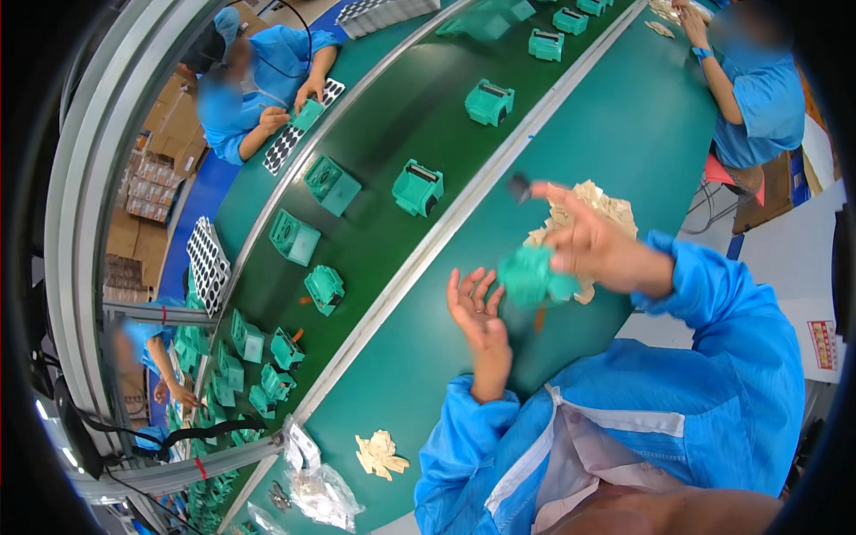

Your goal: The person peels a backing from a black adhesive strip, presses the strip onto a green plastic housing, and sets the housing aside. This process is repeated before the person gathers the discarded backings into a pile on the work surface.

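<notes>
My right hand [597, 241] grips a green plastic housing [533, 275], which is blurred by motion. Its index finger stretches out to the left, and a small black piece [519, 186] shows at the fingertip, too smeared to tell its kind. Just left of the housing, my left hand [481, 316] is open, palm up with fingers apart; whether its fingertips touch the housing I cannot tell. Beneath and behind my right hand lies a heap of crumpled beige paper scraps [615, 212] on the green worktable [428, 334].
Beyond a metal rail [464, 201], a green conveyor belt [370, 241] carries several green housings [417, 187]. Sheets of black oval stickers [207, 267] lie on its far side. Co-workers [267, 80] sit across and at the right. A clear plastic bag [321, 490] and more scraps [382, 455] lie lower left.
</notes>
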Demonstrator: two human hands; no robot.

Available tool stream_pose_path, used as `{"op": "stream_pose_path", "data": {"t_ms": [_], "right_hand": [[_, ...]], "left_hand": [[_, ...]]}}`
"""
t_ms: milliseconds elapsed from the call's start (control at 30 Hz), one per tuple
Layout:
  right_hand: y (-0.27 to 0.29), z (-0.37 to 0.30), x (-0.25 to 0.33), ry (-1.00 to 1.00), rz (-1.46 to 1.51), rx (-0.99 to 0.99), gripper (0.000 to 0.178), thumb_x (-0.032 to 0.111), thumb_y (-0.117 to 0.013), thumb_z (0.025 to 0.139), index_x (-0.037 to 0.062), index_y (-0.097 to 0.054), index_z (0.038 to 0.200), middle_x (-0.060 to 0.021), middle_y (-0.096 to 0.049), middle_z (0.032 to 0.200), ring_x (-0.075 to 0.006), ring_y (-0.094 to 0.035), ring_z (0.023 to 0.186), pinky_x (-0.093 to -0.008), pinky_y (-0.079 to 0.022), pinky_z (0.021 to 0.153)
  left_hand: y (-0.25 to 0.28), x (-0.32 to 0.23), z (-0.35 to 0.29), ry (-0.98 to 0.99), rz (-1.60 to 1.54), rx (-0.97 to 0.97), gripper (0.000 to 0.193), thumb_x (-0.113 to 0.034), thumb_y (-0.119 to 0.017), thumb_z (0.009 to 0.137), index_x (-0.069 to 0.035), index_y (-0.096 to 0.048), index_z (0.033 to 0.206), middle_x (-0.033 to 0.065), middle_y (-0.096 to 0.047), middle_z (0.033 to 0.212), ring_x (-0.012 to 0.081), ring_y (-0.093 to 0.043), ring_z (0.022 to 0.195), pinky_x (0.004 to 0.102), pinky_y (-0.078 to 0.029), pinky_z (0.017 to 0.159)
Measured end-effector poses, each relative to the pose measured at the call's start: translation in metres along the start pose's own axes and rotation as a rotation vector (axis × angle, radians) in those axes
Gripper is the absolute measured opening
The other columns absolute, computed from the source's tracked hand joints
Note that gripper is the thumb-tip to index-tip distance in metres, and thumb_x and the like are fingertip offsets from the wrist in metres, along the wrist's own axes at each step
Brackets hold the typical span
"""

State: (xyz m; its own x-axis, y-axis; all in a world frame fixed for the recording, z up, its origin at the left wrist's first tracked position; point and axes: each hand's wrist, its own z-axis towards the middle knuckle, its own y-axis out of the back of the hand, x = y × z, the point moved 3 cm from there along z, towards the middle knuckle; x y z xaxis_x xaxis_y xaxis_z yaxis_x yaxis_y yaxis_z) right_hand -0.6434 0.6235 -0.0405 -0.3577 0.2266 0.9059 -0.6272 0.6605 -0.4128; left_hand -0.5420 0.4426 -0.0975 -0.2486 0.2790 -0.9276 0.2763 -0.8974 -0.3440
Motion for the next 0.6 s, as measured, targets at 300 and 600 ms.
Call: {"op": "stream_pose_path", "data": {"t_ms": [300, 600], "right_hand": [[-0.086, -0.019, -0.061, 0.053, -0.108, 0.136, 0.072, 0.006, -0.068, 0.093, 0.0083, -0.027, 0.152, -0.0085, -0.062, 0.107, -0.0146, -0.060, 0.098, -0.0285, -0.048, 0.088], [-0.111, -0.021, -0.050, 0.069, -0.355, 0.132, 0.009, 0.003, -0.064, 0.092, 0.0053, -0.055, 0.090, -0.0094, -0.054, 0.115, -0.0172, -0.056, 0.106, -0.0315, -0.044, 0.096]], "left_hand": [[0.043, -0.090, -0.057, 0.465, 0.160, 0.018, 0.026, -0.007, -0.067, 0.094, -0.001, -0.063, 0.119, 0.0065, -0.067, 0.104, 0.0121, -0.065, 0.086, 0.0260, -0.057, 0.074], [0.057, -0.128, -0.089, 0.506, 0.390, -0.182, 0.027, -0.005, -0.071, 0.090, -0.002, -0.066, 0.117, 0.0048, -0.067, 0.102, 0.0109, -0.061, 0.092, 0.0241, -0.048, 0.082]]}}
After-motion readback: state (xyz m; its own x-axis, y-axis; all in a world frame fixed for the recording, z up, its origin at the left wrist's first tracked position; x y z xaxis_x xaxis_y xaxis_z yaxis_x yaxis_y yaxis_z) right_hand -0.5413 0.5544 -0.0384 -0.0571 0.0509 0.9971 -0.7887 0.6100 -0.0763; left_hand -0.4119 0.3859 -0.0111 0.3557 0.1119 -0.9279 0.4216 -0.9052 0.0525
